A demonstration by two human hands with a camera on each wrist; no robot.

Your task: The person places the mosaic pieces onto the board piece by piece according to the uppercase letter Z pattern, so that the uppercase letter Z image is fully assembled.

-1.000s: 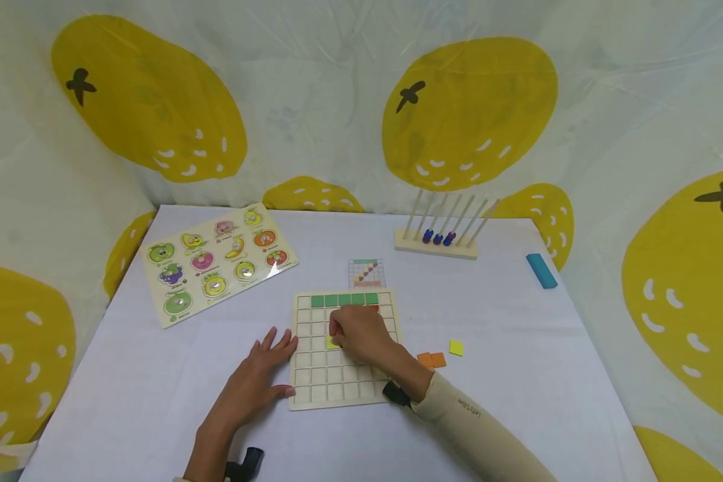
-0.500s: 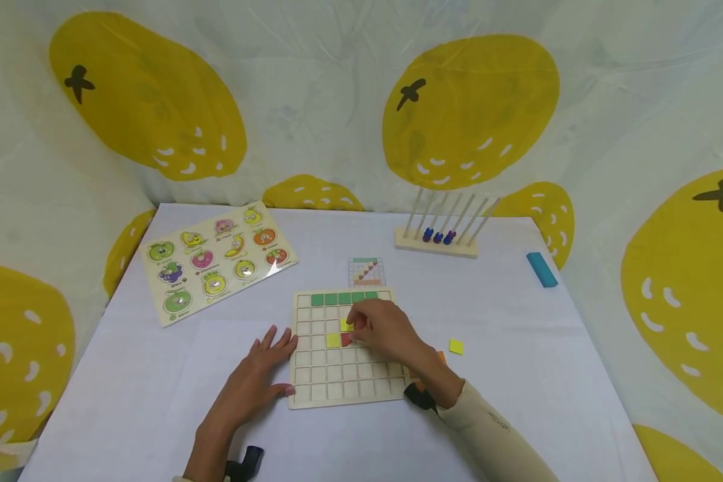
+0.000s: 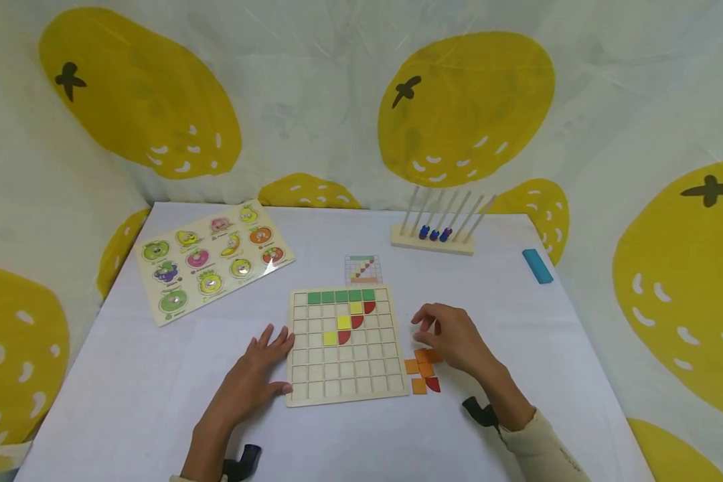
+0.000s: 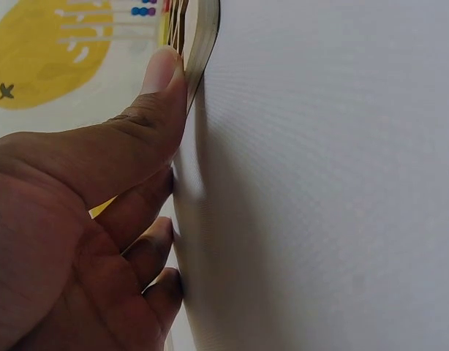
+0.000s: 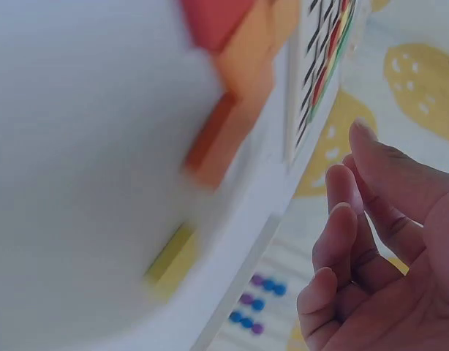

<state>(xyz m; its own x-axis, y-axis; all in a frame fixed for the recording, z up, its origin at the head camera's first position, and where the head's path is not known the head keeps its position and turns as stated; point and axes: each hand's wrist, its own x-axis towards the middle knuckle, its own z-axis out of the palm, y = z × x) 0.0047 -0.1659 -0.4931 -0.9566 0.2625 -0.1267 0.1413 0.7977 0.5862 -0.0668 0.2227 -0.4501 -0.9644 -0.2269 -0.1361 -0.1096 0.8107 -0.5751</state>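
A wooden grid board lies mid-table. My left hand rests beside its left edge, fingers spread; in the left wrist view the thumb touches the board's side. Green square tiles line the top row. Below, yellow squares and red quarter-circles step diagonally down to the left. My right hand hovers right of the board with bent fingers, nothing between them. Under it lie several orange tiles and a loose red quarter-circle. A loose yellow tile, hidden in the head view, shows in the right wrist view.
A small pattern card lies just behind the board. A fruit puzzle sits at the back left, a peg stand with beads at the back right. Near the right table edge is a teal block.
My right hand has left the grid and moved right, over the loose tiles. It uncovers the diagonal of yellow and red tiles. The left hand stays at the board's edge.
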